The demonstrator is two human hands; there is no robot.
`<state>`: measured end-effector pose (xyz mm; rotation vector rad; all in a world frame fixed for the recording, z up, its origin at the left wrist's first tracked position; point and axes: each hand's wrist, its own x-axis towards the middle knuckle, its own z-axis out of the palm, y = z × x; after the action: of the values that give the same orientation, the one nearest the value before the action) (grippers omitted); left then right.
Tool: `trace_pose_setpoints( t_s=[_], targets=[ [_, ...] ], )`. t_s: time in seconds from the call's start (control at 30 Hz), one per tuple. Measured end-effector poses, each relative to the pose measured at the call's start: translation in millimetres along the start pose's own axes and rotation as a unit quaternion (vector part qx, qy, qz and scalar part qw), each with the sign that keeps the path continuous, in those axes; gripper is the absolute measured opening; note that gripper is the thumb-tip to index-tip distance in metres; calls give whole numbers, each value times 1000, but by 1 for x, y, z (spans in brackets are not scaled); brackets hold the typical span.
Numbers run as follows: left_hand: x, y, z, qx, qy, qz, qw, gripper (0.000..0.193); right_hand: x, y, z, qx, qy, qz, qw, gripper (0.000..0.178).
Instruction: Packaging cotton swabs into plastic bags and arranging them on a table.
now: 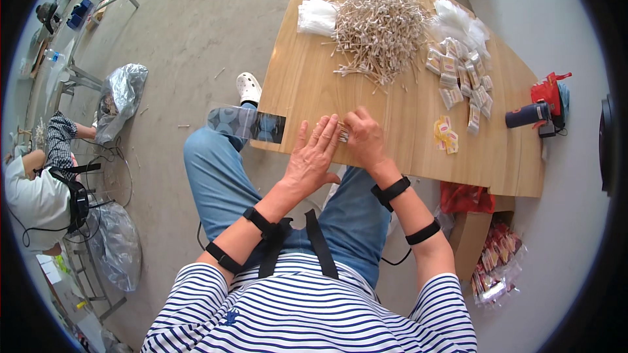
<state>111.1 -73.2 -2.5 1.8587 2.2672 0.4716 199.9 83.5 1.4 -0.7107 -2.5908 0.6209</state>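
At the near edge of the wooden table [307, 85], my left hand [313, 155] lies flat with its fingers stretched out together and its thumb apart. My right hand [366, 138] is beside it, fingers curled in at a small bundle of cotton swabs [343, 133]. The bundle shows between the two hands, partly covered by them; whether it sits in a bag I cannot make out. Farther back is a large heap of loose cotton swabs [383, 26]. Yellow-and-white cards [446, 134] lie to the right of my right hand.
Clear plastic bags [318, 17] lie left of the heap, more bags [460, 26] right of it. Several filled packets [451, 72] are piled nearby. A dark bottle [527, 115] is at the right edge, a dark printed sheet [269, 127] at the left corner. Another person [42, 202] sits far left.
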Motion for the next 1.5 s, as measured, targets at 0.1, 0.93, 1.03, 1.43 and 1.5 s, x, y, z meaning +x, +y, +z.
trace_pose_setpoints(
  t_s=[0.1,0.93,1.03,1.43,1.5],
  targets=[
    [0,0,-2,-2,-13,-3,1000,128,6,12,2,11,1,-14,1000,9],
    [0,1,-6,-12,-11,0,1000,123,45,17,-11,-89,-34,64,993,11],
    [0,2,-5,-14,-12,-1,1000,124,47,9,-12,-91,-49,33,994,11],
    [0,1,-5,-8,-1,-3,1000,126,38,17,-2,62,-80,29,994,9],
    [0,0,-3,-12,4,2,1000,126,44,17,-5,36,-66,54,996,8]
  ],
)
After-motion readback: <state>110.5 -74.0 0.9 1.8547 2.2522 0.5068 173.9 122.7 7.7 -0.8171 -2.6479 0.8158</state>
